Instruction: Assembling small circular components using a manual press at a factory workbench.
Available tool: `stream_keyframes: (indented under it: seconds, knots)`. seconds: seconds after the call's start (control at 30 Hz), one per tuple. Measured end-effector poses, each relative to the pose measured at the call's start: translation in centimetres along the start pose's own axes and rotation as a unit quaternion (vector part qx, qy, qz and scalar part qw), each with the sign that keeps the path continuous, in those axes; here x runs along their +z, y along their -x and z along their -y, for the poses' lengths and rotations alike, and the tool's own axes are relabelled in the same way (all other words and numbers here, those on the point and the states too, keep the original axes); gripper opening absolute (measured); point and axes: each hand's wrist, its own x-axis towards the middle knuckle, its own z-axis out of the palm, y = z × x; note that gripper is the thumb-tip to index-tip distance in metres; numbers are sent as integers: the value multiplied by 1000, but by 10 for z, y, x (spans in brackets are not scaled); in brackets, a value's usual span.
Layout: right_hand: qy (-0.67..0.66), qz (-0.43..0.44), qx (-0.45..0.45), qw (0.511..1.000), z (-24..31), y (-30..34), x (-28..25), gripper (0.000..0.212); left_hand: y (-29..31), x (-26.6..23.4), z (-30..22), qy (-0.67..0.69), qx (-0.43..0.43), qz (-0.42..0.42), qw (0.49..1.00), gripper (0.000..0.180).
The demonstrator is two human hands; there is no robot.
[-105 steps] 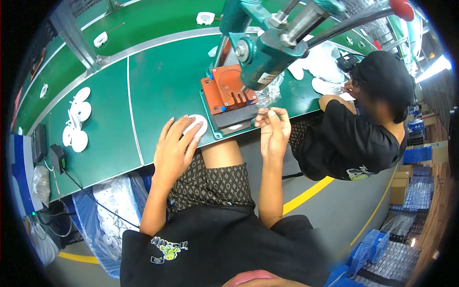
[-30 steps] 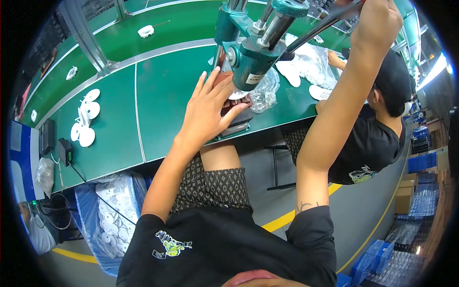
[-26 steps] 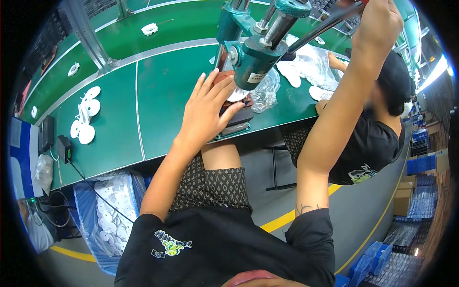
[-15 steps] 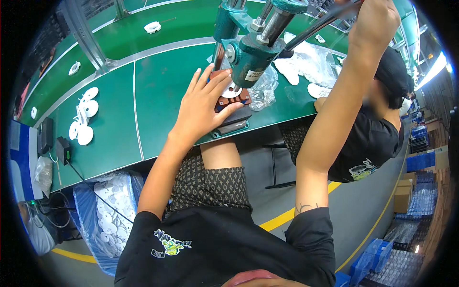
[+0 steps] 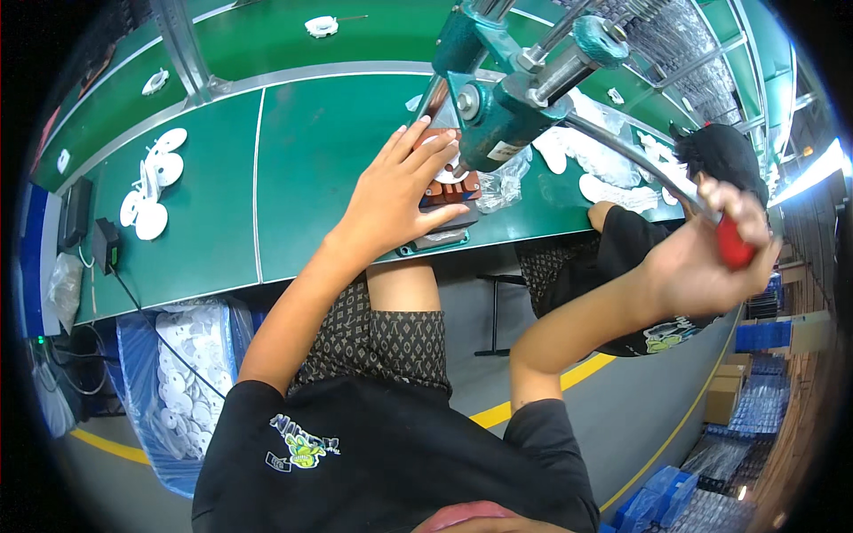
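Observation:
My left hand (image 5: 386, 200) lies with fingers stretched out on a white round plastic part (image 5: 456, 174). That part sits in a reddish-brown fixture (image 5: 467, 188) at the base of a green hand press (image 5: 508, 123); my fingers cover much of it. The press's ram is directly over the part, and I cannot tell whether its tip touches. At the right, my right hand (image 5: 697, 266) is closed around the red knob (image 5: 734, 244) at the end of the metal press lever (image 5: 644, 160).
White plastic parts (image 5: 153, 182) lie at the left of the green table (image 5: 320, 169). Below them stands a blue-lined bin (image 5: 142, 355) of white discs. Clear plastic bags (image 5: 595, 147) lie right of the press. A co-worker (image 5: 724, 160) sits at the right. Behind runs a green conveyor (image 5: 258, 49).
My right hand has pulled the lever down and toward me, from high up to about chest side. My left hand stays on the white part. The view has shifted slightly.

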Motion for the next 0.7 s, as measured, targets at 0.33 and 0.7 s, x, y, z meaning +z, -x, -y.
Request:
stream_keyframes:
  seconds: [0.33,0.7]
  knots:
    - [24,-74,-97,992,-3,98,11,39,4,6,3,100,-14,-5,995,53]
    - [197,86,-32,976,-64,-25,50,46,8,10,1,35,-2,-76,996,61]
